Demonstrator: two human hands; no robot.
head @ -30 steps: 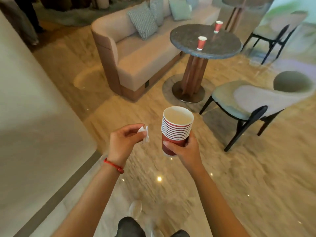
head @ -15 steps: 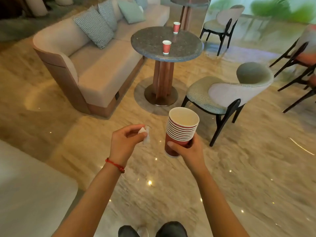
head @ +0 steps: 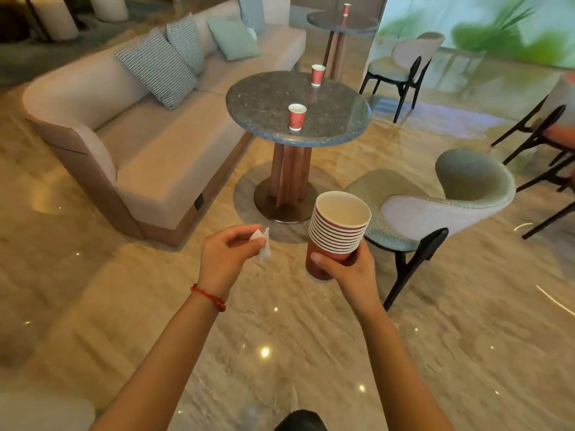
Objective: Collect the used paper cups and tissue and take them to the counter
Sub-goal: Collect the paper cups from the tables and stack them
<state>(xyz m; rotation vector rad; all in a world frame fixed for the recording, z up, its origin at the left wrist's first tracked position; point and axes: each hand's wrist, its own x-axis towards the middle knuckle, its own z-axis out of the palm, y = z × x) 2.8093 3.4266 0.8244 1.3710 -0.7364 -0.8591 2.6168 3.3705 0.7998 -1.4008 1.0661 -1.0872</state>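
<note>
My right hand (head: 350, 270) grips a stack of several nested red paper cups (head: 337, 231) near its base, held upright at chest height. My left hand (head: 228, 256) pinches a small white tissue (head: 262, 245) between thumb and fingers, just left of the stack. Ahead stands a round dark stone table (head: 264, 101) with two single red paper cups on it: one near the front edge (head: 296, 116), one at the far side (head: 317, 75). A further round table (head: 329, 21) behind carries another red cup (head: 346, 9).
A beige sofa (head: 155, 157) with checked and green cushions runs along the table's left. A grey-green chair (head: 435, 200) with black legs stands right of the table, close to my right hand. More chairs (head: 401, 63) sit farther back and right. Polished marble floor (head: 280, 337) lies underfoot.
I have walked closer to the round table and the view has swung left to right; sofa and table now look larger. Both hands hold the same things in the same pose.
</note>
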